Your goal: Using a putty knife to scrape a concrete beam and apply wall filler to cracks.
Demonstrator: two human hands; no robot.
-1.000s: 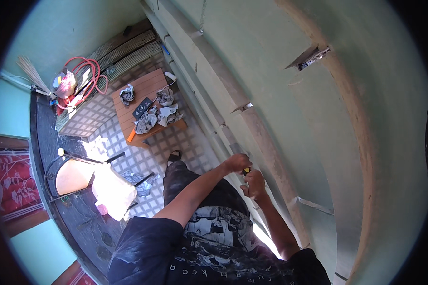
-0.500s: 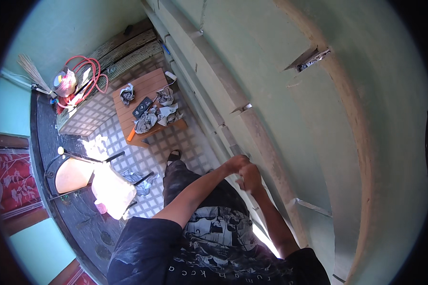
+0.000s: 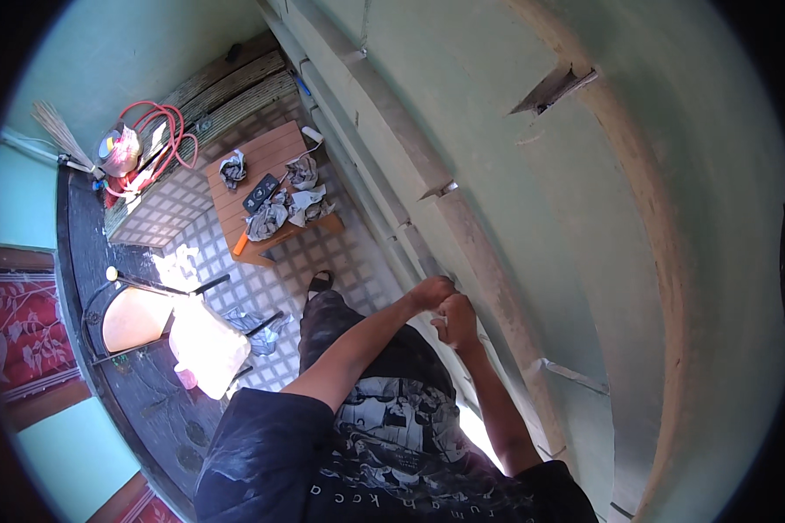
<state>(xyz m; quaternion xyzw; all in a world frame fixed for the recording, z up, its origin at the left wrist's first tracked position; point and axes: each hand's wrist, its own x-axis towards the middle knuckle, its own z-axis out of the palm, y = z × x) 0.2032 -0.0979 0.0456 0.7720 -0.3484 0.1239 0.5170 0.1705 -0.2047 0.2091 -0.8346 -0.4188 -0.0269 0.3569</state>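
Note:
Beside the pale green wall [image 3: 567,218], my two hands are together in front of my body. My left hand [image 3: 433,293] is closed, close to a ledge [image 3: 420,253] low on the wall. Touching it just below and to the right, my right hand [image 3: 458,321] is also closed, with its fingers curled in. A small pale bit shows at the right fingers, too small to name. Whatever is in either fist is hidden. Grey-brown raised strips [image 3: 488,253] run along the wall past my hands.
A brown slatted table [image 3: 231,205] holds crumpled paper [image 3: 267,222], a black case [image 3: 261,193] and an orange-handled tool [image 3: 240,245]. A white roller [image 3: 312,134] lies at its corner. To the left stands a chair [image 3: 135,321] with white cloth [image 3: 208,349]. Red hose [image 3: 183,139] lies on the far bench.
Both hands have shifted slightly up and left, still together and closed. The view has tilted a little. Things on the table have stayed in place.

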